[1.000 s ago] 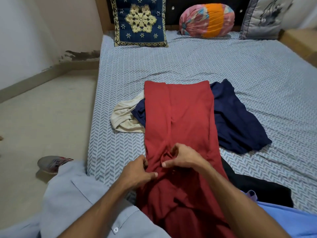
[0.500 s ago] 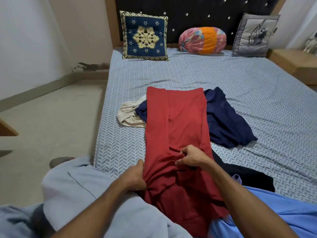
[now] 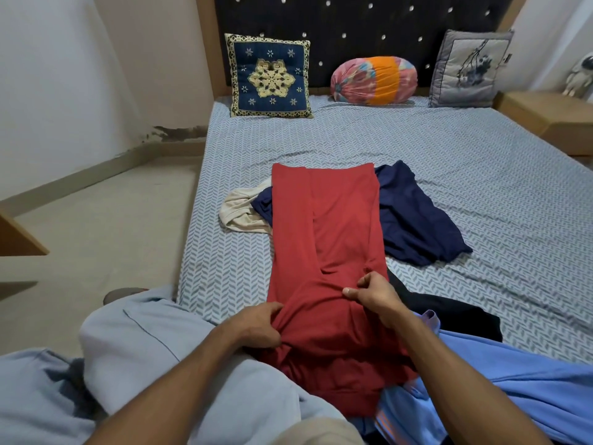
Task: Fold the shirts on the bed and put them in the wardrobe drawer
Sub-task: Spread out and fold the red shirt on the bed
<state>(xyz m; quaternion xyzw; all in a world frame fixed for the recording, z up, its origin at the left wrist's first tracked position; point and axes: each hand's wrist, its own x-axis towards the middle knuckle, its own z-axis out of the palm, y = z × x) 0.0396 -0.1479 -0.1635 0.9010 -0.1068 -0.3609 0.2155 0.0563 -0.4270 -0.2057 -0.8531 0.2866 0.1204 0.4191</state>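
A red shirt (image 3: 327,226) lies lengthwise on the bed (image 3: 449,175), folded into a long narrow strip. My left hand (image 3: 256,324) grips its left edge near the lower end. My right hand (image 3: 373,292) pinches the right edge a little farther up. Under the red shirt lie a navy shirt (image 3: 414,220) on the right and a cream shirt (image 3: 239,213) on the left. A black shirt (image 3: 449,309) and a light blue shirt (image 3: 513,380) lie by my right arm. A pale grey-blue shirt (image 3: 154,354) hangs over the bed's near left corner.
Against the dark headboard stand a blue patterned cushion (image 3: 269,75), a round orange and pink bolster (image 3: 373,80) and a grey cushion (image 3: 468,69). A wooden side table (image 3: 545,114) is at the right. Bare floor (image 3: 96,226) runs along the bed's left side.
My hands moved apart, from bunched together at the shirt's middle to its left and right edges. The view tilted up, showing more of the headboard.
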